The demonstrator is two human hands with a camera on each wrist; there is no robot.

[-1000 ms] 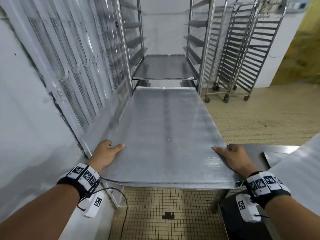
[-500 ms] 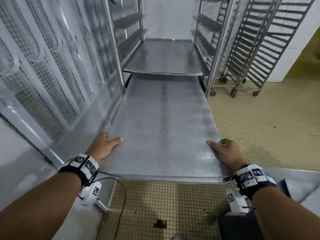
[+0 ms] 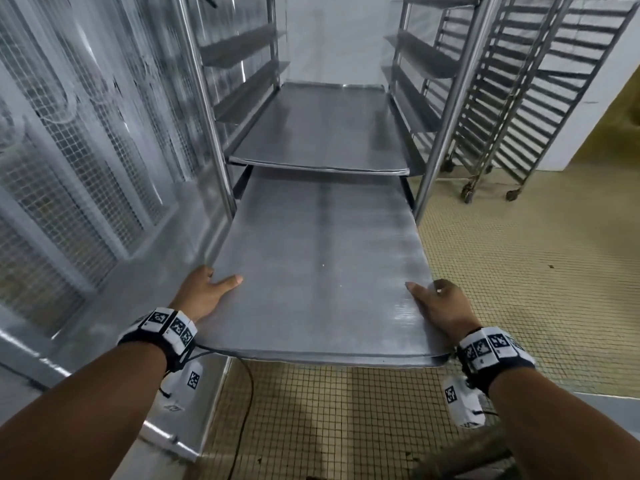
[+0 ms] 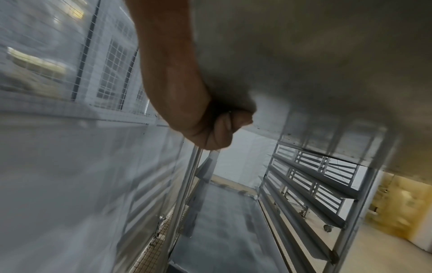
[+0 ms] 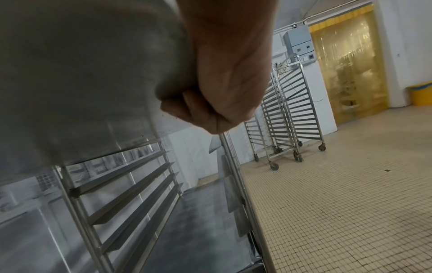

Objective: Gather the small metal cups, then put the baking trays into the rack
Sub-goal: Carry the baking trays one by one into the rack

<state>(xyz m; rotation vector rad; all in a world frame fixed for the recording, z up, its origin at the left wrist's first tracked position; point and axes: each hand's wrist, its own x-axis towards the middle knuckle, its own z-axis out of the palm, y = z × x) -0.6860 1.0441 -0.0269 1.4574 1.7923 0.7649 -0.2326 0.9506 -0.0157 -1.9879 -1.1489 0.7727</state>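
Note:
I hold a large flat metal baking tray [image 3: 318, 265] level in front of me, its far end between the posts of the steel rack [image 3: 204, 109]. My left hand [image 3: 207, 292] grips the tray's near left corner, thumb on top and fingers curled underneath [image 4: 222, 129]. My right hand [image 3: 440, 306] grips the near right corner the same way, fingers curled under the tray's underside [image 5: 81, 73]. A second tray [image 3: 322, 129] lies one level higher in the rack. No metal cups are in view.
A wall with wire-mesh panels [image 3: 79, 150] runs close along the left. Two other wheeled racks [image 3: 519, 98] stand at the back right on the tiled floor [image 3: 519, 258]. A yellow strip curtain [image 5: 346, 61] hangs over a doorway at the far right. Another tray [image 5: 187, 230] sits low in the rack.
I have moved towards the rack with the tray, and its far end has slid in under the upper tray. Both hands keep the same grip on the near corners.

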